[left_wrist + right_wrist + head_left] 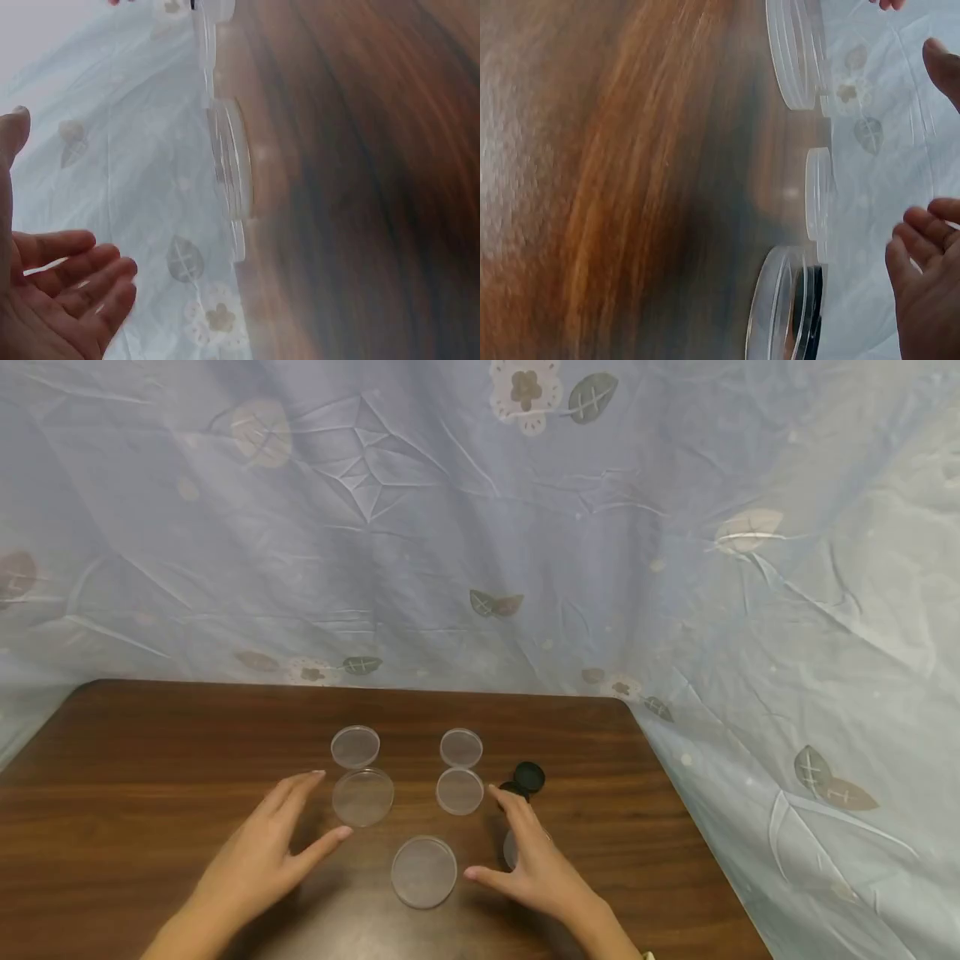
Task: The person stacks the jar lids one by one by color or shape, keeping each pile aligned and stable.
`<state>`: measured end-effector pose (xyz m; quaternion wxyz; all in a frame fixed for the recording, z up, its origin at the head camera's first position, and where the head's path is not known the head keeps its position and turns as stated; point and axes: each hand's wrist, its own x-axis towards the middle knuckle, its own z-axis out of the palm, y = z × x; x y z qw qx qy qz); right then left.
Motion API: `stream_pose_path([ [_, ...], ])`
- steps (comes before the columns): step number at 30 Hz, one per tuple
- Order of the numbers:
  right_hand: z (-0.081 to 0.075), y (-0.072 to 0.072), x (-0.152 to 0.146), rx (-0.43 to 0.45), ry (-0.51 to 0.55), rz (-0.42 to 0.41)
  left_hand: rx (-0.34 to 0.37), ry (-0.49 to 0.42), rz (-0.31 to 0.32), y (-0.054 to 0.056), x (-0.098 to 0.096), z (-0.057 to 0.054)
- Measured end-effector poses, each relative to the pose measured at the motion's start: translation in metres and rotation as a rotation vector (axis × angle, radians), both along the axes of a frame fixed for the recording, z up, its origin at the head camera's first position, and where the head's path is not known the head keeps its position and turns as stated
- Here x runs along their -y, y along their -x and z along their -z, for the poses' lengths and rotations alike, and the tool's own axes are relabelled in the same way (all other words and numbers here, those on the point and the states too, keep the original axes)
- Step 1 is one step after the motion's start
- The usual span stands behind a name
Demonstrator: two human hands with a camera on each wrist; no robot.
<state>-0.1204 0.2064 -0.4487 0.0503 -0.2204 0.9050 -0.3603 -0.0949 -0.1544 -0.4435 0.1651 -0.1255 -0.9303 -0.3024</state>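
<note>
Several clear, shallow round dishes that look like petri dishes or their lids lie flat on the wooden table. My left hand [255, 847], thumb apart from straightish fingers, is held beside the left pair, nearest the large dish [363, 797] with a smaller dish [356, 747] behind it. My right hand [536, 868] hovers over the right side, nearest a small dish [460, 791]; another small dish [461, 747] lies just behind. Between both hands, closer to me, sits a large dish [423, 872]. Neither hand holds anything. Under my right hand a further clear dish [511, 850] is mostly hidden.
Two small black round pieces lie right of the small dishes: one black piece [529, 777] shows fully, the other is partly covered by my right fingers. A patterned pale curtain [420, 552] hangs behind and to the right of the brown table [187, 760].
</note>
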Motion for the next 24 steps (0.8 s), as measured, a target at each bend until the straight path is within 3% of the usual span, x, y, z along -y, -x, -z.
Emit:
stream_pose_path([
  [6, 0.005, 0.001, 0.004, 0.039, 0.080, -0.141, 0.026, -0.014, 0.104, 0.001, -0.007, -0.002],
  [13, 0.017, 0.002, 0.008, 0.056, 0.141, -0.243, 0.012, -0.044, 0.290, 0.005, -0.015, 0.008],
  [19, 0.020, 0.000, 0.013, 0.111, 0.151, -0.257, 0.034, -0.016, 0.397, 0.007, -0.027, 0.015],
  [24, 0.022, 0.001, 0.017, 0.177, 0.137, -0.248, 0.110, 0.006, 0.472, 0.010, -0.039, 0.018],
])
